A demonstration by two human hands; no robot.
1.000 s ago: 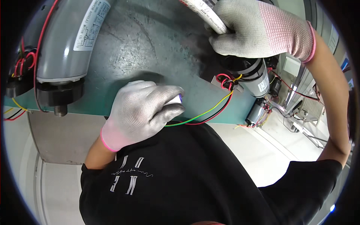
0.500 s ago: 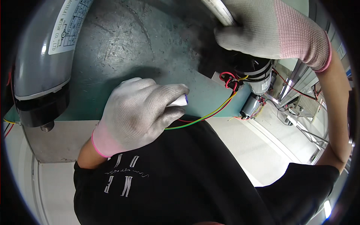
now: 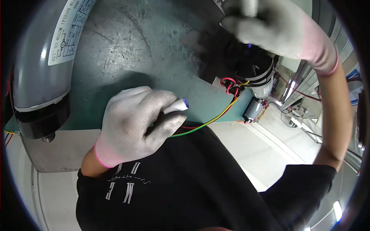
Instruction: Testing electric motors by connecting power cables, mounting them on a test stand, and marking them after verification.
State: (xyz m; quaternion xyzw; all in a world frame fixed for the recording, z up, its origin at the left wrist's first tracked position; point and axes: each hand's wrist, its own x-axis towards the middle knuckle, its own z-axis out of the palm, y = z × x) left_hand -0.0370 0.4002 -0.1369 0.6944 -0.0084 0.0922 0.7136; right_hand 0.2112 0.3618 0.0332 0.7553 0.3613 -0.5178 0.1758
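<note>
My left hand (image 3: 135, 119), in a white and pink knit glove, is closed around a small white marker cap (image 3: 179, 105) whose open end shows blue ink stains. My right hand (image 3: 269, 32), gloved the same way and smeared by motion, grips a white marker pen (image 3: 250, 7). The pen's blue tip (image 3: 249, 45) points down at a black motor end (image 3: 256, 69) beneath the hand. I cannot tell whether the tip touches it. Red and yellow wires (image 3: 230, 84) come out of that motor and run toward my left hand.
On the left of the green worktop (image 3: 115, 57) lies a large grey motor (image 3: 42, 73) with a black end and a threaded shaft. A smaller motor (image 3: 252, 109) with wires sits by the worktop's right edge. Metal framing (image 3: 308, 81) stands further right.
My right hand has shifted slightly, turning the marker pen upright with its tip downward over the motor. My left hand has moved slightly left, and the cap's stained opening shows more.
</note>
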